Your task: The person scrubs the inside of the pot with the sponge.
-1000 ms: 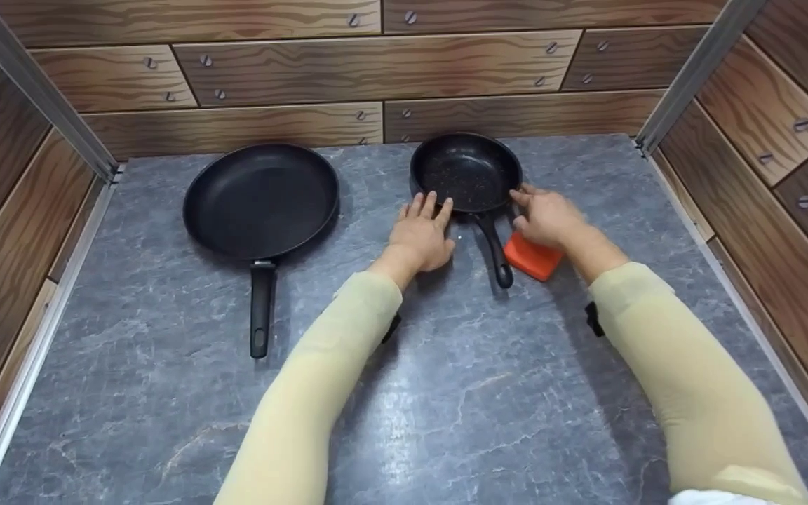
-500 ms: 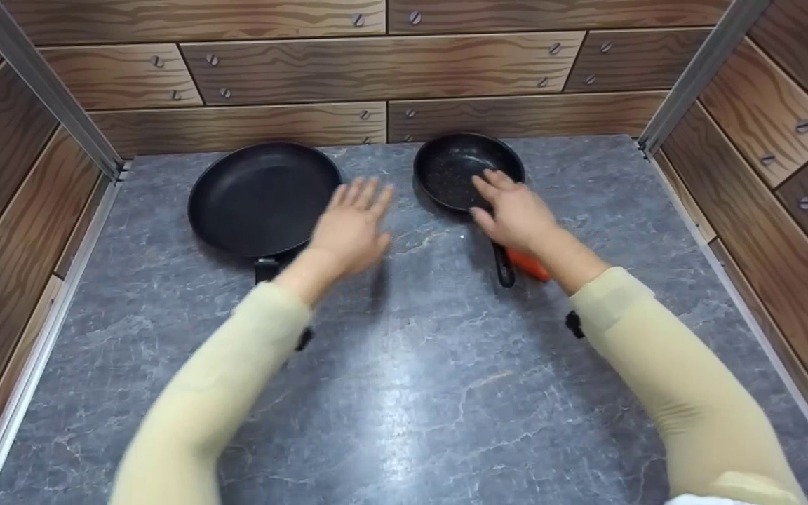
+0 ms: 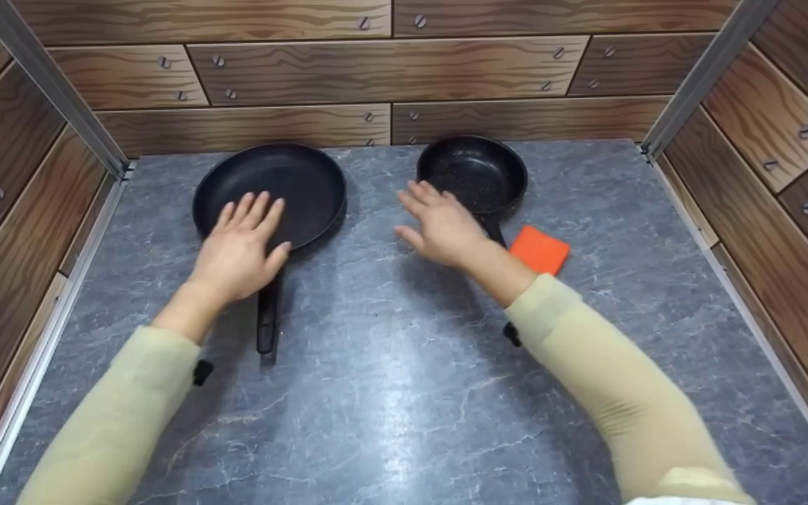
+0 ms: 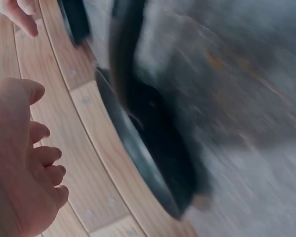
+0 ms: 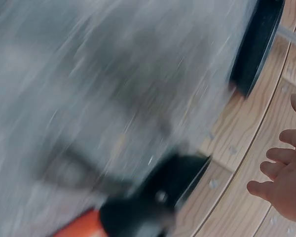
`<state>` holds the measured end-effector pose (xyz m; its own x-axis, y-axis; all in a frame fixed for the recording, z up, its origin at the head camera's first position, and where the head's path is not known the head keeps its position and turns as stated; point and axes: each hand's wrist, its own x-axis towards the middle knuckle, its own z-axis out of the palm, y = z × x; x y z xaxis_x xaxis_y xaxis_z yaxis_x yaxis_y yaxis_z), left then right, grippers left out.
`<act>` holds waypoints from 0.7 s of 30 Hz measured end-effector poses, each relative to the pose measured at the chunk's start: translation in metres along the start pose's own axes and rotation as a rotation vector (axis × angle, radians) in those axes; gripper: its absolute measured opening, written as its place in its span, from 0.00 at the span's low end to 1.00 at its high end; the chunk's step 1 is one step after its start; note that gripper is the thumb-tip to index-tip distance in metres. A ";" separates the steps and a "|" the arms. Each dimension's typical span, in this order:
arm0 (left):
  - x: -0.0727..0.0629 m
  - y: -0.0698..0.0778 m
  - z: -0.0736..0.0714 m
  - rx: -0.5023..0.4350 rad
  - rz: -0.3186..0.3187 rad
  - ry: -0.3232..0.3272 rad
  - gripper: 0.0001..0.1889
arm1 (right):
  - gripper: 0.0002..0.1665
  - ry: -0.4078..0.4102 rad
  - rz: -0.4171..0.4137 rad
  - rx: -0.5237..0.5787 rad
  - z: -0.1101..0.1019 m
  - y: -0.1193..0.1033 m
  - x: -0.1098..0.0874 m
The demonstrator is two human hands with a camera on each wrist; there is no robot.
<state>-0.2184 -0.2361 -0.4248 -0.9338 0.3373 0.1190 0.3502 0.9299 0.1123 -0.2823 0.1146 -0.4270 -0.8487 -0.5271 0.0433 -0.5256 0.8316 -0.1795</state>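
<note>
In the head view a large black frying pan (image 3: 306, 189) lies at the back left, its handle (image 3: 267, 322) toward the person. My left hand (image 3: 236, 252) hovers over its near rim with fingers spread and nothing held. A smaller black frying pan (image 3: 477, 172) sits at the back right. My right hand (image 3: 442, 224) is in the air at its near left side, fingers extended, covering part of its handle. Beside that handle lies an orange-red square pad (image 3: 541, 250), partly behind the right forearm. Both wrist views are blurred; the left one shows the large pan's side (image 4: 148, 158) beyond the left hand (image 4: 24, 158).
The grey marbled tabletop (image 3: 376, 393) extends toward the person. Wood-patterned panels (image 3: 383, 70) enclose the back and both sides, with metal rails (image 3: 46, 84) at the corners.
The left hand has left the small pan's rim and swung left over the large pan. The right hand has also let go of the small pan's rim and moved left, uncovering the pad.
</note>
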 end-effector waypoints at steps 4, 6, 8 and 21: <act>-0.017 -0.020 0.005 -0.007 -0.017 -0.009 0.37 | 0.43 -0.015 -0.033 0.002 0.012 -0.024 0.012; -0.024 -0.029 0.008 -0.012 -0.032 -0.026 0.37 | 0.43 -0.019 -0.048 0.014 0.020 -0.035 0.017; -0.029 -0.037 0.012 -0.014 -0.049 -0.044 0.37 | 0.43 -0.025 -0.061 0.028 0.029 -0.044 0.021; -0.050 -0.076 0.032 -0.070 -0.112 -0.131 0.38 | 0.46 -0.109 -0.111 0.004 0.068 -0.085 0.044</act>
<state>-0.2008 -0.3189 -0.4706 -0.9671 0.2528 -0.0272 0.2435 0.9518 0.1865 -0.2705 0.0085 -0.4771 -0.7735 -0.6322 -0.0441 -0.6158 0.7663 -0.1833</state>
